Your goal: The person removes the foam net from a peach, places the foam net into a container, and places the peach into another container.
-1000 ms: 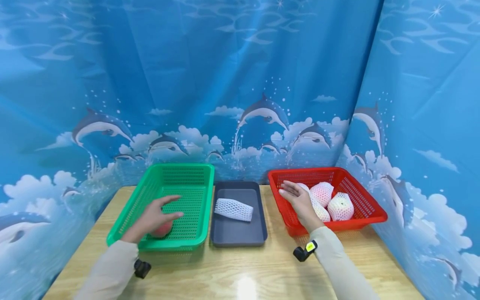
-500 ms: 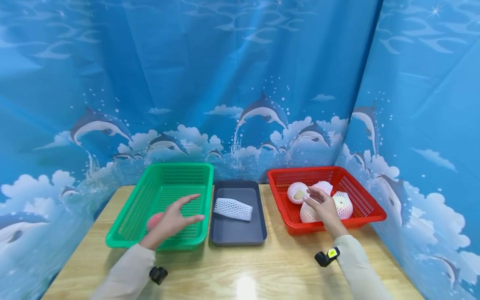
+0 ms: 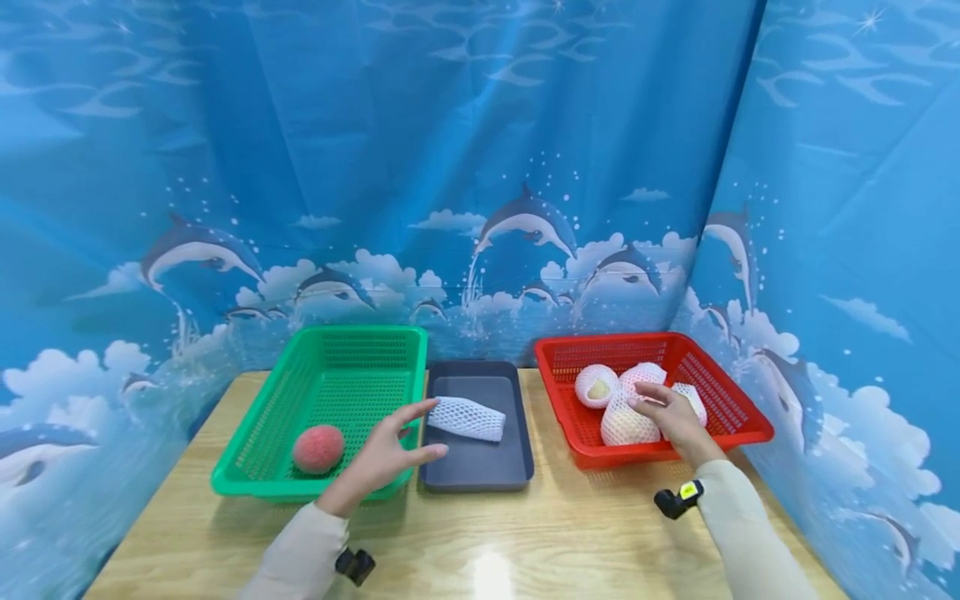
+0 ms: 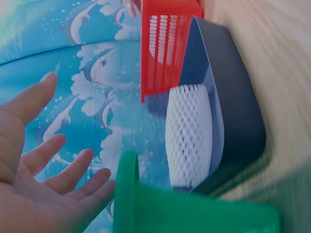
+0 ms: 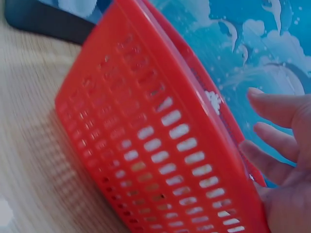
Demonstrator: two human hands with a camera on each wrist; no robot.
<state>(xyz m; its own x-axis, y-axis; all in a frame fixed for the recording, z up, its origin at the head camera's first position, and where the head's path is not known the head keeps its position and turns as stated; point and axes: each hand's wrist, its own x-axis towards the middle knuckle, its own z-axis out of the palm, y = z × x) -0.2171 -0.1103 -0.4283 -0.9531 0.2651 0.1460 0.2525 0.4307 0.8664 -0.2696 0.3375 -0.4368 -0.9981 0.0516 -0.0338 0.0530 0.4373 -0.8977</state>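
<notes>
Head view, from the left: a pink fruit is contained in the near part of the green basket, touched by neither hand. By that basket's near right corner, the left hand is held with thumb and fingers spread, gripping nothing; in the left wrist view a gap is seen between it and the white foam sleeve, which is laid across the grey tray. For clean handling, the sleeve would best be approached from above, with the green rim avoided, and pinched lightly so that the mesh is not stretched. At the right, net-wrapped fruits are gathered in the red basket. Over them the right hand is held, its fingers parted, nothing gripped; whether a fruit is brushed cannot be told. Fruit there would best be cupped, not squeezed.
</notes>
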